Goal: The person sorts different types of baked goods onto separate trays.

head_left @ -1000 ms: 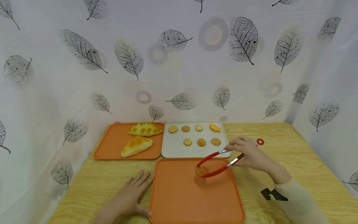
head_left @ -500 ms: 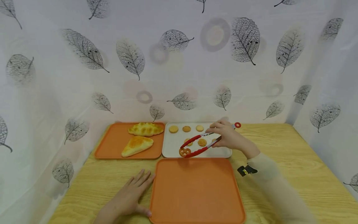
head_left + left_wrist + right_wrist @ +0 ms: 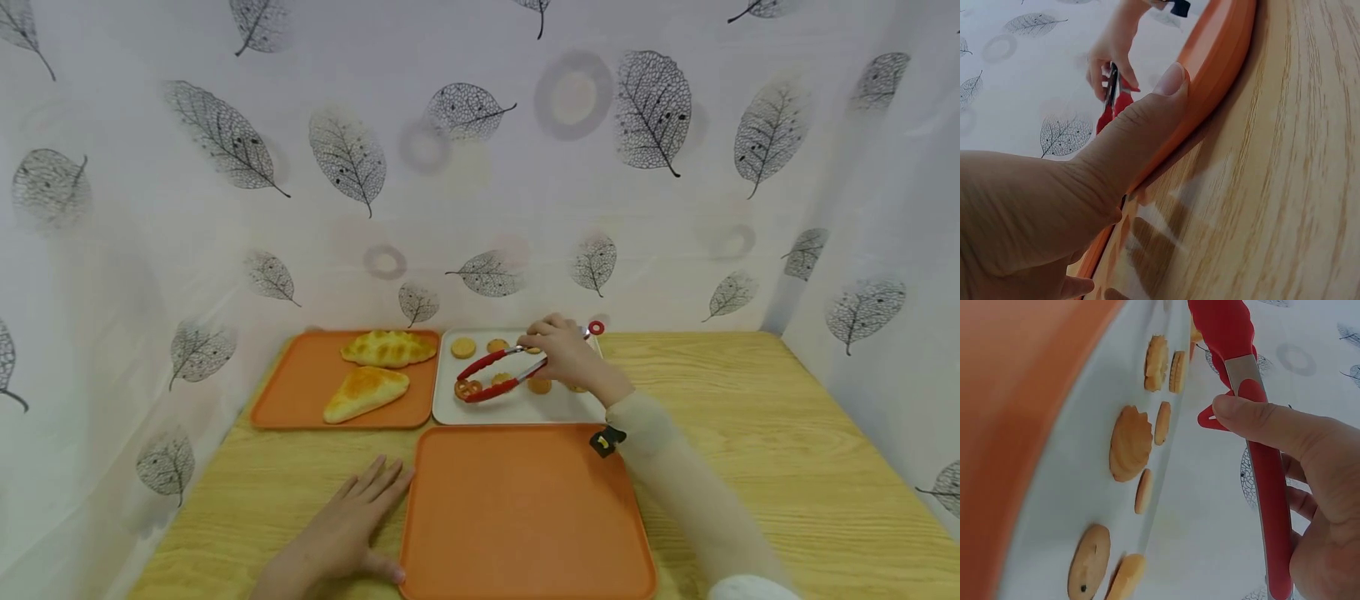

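Observation:
My right hand [image 3: 566,352] grips a pair of red-tipped tongs [image 3: 482,365]. Between the tips is a brown pretzel-shaped cookie [image 3: 468,389], held over the front left part of the white tray [image 3: 480,415]. In the right wrist view the thumb presses one red-lined arm of the tongs [image 3: 1266,487], and the cookie is out of that picture. My left hand [image 3: 341,527] lies with spread fingers beside the near orange tray [image 3: 525,517]. Its thumb [image 3: 1141,119] touches the tray's rim in the left wrist view.
Several small cookies stand in rows on the white tray, among them a swirled cookie [image 3: 1130,445] and a round cookie [image 3: 463,347]. At the back left, another orange tray [image 3: 288,392] bears a croissant-like bread [image 3: 388,348] and a triangular pastry [image 3: 366,394]. A leaf-print curtain [image 3: 495,200] hangs behind.
My right hand has carried the pretzel-shaped cookie in the tongs from over the near orange tray, leftward and away from me, to the white tray. The left hand has stayed put.

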The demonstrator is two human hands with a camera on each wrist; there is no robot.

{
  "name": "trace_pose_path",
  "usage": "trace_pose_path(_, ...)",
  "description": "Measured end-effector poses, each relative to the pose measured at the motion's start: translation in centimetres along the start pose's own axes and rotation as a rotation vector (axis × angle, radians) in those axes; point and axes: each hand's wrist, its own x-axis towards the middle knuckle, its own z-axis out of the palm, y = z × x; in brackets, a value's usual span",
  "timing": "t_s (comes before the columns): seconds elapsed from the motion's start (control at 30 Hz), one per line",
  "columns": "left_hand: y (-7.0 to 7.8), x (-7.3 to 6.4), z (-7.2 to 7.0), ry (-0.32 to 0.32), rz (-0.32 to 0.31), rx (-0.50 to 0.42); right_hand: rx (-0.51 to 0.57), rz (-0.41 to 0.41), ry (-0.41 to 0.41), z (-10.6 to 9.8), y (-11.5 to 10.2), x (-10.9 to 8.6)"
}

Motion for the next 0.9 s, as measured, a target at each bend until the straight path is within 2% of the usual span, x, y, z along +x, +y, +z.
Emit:
trace_pose_path(0.13, 0.0, -0.1, 0.0, -0.002, 0.001, -0.004, 0.009, 0.036, -0.041, 0.9, -0.2, 0.8)
trace_pose_path(0.5, 0.0, -0.2, 0.0, 0.010, 0.008, -0.002, 0.014, 0.086, -0.040, 1.9, -0.3, 1.4)
trace_pose_path(0.7, 0.0, -0.2, 0.1, 0.010, 0.005, -0.001, 0.007, 0.118, -0.010, 0.7, -0.2, 0.4)
trace_pose_path(0.9, -0.1, -0.1, 0.1, 0.010, 0.008, 0.004, -0.030, 0.141, 0.076, -0.8, 1.1, -2.2)
